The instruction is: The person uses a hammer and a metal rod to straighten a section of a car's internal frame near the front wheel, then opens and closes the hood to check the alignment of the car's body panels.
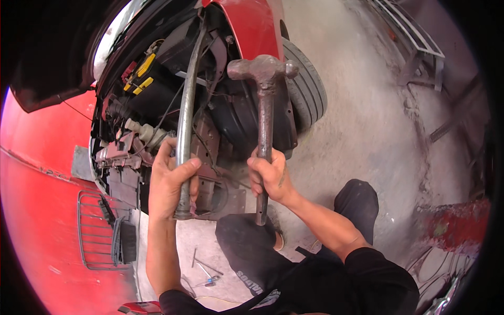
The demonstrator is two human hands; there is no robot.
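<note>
My left hand (165,184) is closed round the lower end of a long grey metal bar (187,110), its thumb laid across the front. The bar rises, slightly tilted, to the edge of a red fender (254,26); whether its tip touches there I cannot tell. In my right hand (274,176) is a worn ball-peen hammer (265,113), gripped low on the handle with its head up. The hammer stands apart from the bar, in front of the dark wheel-arch liner (239,113). Behind the bar lies the car's opened front end, with a black and yellow battery (140,73).
A tyre (305,86) stands beside the fender. On the floor near my knees lie a few tools, among them a blue-handled screwdriver (211,281). A wire rack (97,236) is at left, a metal frame (420,42) at upper right, and a red-painted beam (454,226) at right.
</note>
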